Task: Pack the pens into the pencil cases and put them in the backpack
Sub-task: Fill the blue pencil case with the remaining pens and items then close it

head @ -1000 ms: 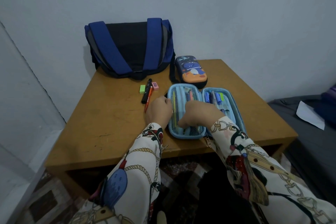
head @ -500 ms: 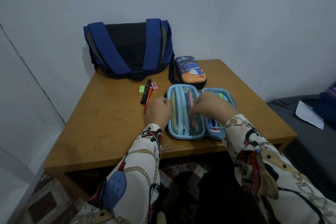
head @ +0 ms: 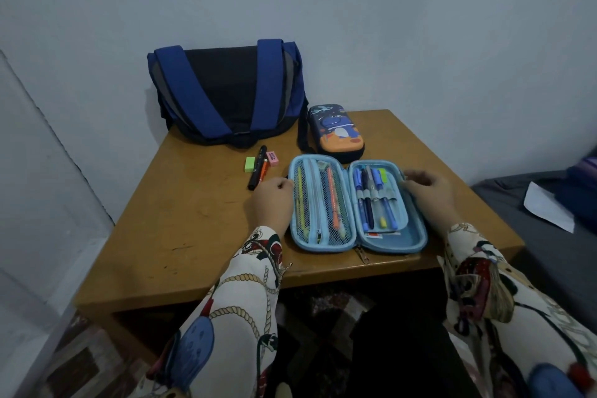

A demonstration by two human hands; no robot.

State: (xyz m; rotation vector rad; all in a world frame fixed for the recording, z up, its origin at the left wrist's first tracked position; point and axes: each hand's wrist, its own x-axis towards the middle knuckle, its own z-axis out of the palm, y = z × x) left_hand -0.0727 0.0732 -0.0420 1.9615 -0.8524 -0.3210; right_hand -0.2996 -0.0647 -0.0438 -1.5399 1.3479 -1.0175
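Grip, left hand [head: 273, 203]: fingers loosely curled against the left rim of the open blue case [head: 357, 241], apparently steadying it; whether they pinch the rim I cannot tell.
Grip, right hand [head: 431, 192]: relaxed fingers rest at the right rim near its far corner, holding nothing; likely placed to fold that half shut.
Open case: lies flat near the front edge of the tabletop [head: 181, 229], both halves facing up so the contents are reachable.
Right half: about four pens and a yellow-green highlighter [head: 374, 195] under elastic loops.
Left half: mesh pocket holding a yellow pencil and an orange pen.
Loose items: two, a black marker [head: 257, 168] and an orange pen, plus two erasers, green and pink, left of the case, not yet packed.
Second case [head: 336, 132]: one, closed, beside the backpack [head: 226, 94].
Backpack: one, against the wall, awaiting both cases.
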